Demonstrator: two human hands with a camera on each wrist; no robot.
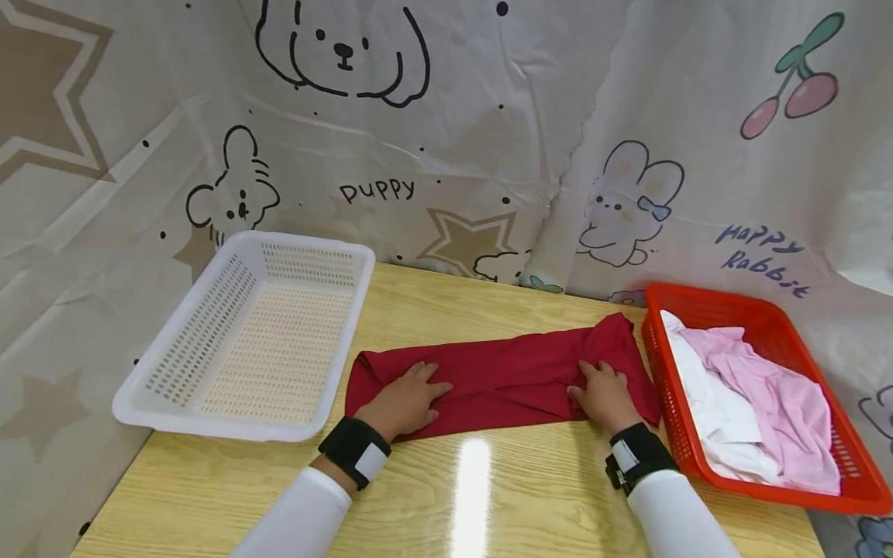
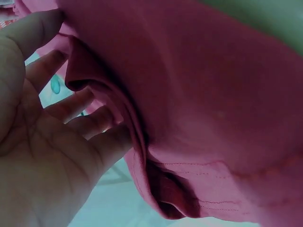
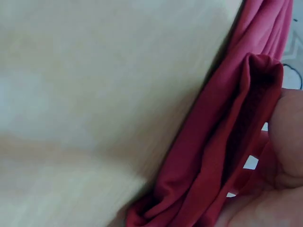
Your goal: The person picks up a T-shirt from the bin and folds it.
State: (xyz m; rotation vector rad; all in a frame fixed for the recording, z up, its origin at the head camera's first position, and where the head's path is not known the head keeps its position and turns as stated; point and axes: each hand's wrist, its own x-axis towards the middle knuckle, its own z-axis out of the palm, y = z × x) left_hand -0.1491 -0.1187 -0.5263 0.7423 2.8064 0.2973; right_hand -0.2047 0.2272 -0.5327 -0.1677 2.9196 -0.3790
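A dark red garment [image 1: 488, 380] lies folded into a long strip across the wooden table, with its right end bunched up. Stitched seams show on the cloth in the left wrist view. My left hand [image 1: 403, 399] rests on the garment's left part, fingers spread. Seen from the left wrist, its extended fingers [image 2: 83, 106] touch a folded edge. Toward the right end, my right hand [image 1: 605, 395] lies on the cloth with fingers spread. The right wrist view shows this hand [image 3: 279, 170] against a raised fold; its fingertips are partly hidden behind the fabric.
To the left stands a white perforated plastic basket [image 1: 132, 399], with nothing inside. A red basket [image 1: 865, 473] at the right, close to the garment's end, holds white cloth [image 1: 725, 418] and pink cloth [image 1: 781, 403]. A printed curtain [image 1: 446, 139] hangs behind the wooden table [image 1: 544, 496].
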